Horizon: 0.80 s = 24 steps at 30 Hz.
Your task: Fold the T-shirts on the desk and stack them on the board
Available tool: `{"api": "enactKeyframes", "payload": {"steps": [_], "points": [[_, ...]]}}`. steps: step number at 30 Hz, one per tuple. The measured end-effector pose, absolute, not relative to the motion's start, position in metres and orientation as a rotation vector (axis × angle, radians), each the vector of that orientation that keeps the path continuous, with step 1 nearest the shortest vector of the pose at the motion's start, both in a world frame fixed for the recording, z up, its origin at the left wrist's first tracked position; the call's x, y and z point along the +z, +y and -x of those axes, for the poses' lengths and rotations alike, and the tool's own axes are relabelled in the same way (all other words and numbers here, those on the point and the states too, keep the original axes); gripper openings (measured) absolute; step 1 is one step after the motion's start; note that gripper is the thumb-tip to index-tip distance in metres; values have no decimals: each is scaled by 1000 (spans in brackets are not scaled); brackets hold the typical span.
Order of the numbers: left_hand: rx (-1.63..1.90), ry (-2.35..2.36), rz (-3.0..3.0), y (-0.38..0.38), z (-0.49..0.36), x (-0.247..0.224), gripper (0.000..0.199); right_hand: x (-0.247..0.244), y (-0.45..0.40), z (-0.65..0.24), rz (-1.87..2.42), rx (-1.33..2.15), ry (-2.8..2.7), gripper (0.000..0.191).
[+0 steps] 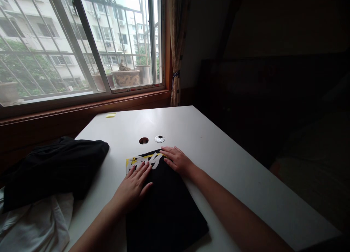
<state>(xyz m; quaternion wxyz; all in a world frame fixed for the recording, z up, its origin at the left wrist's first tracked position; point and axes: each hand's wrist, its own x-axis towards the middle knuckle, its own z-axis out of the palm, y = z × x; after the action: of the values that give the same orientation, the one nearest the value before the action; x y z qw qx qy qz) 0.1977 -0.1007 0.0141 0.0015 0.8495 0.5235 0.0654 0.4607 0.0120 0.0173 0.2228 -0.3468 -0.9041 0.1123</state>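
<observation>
A folded black garment (166,204) with a white and yellow print along its far end lies flat on the white table (218,153). My left hand (135,182) rests flat on it near the print, fingers stretched out and thumb apart. At the far right corner of the cloth, my right hand (176,160) lies with its fingers extended over the edge of the print. Neither hand grips anything. Both palms are turned down and hidden from sight, and part of the print is covered by my fingers.
A heap of black cloth (60,168) lies at the left, over white cloth (41,223). Beyond the folded garment are a round hole (143,140) and a ringed hole (159,139) in the tabletop. A yellow slip (111,115) sits at the far edge, below the window.
</observation>
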Motion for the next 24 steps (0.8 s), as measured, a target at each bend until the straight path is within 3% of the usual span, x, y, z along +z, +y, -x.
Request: {"api": "enactKeyframes", "payload": {"steps": [14,24], "points": [[0,2110,-2294,-83,-157,12,64,20,13,-458,988,411,-2568,44],[20,2196,-2217,-82,-156,11,66,19,14,-458,1017,410,-2533,45]]}}
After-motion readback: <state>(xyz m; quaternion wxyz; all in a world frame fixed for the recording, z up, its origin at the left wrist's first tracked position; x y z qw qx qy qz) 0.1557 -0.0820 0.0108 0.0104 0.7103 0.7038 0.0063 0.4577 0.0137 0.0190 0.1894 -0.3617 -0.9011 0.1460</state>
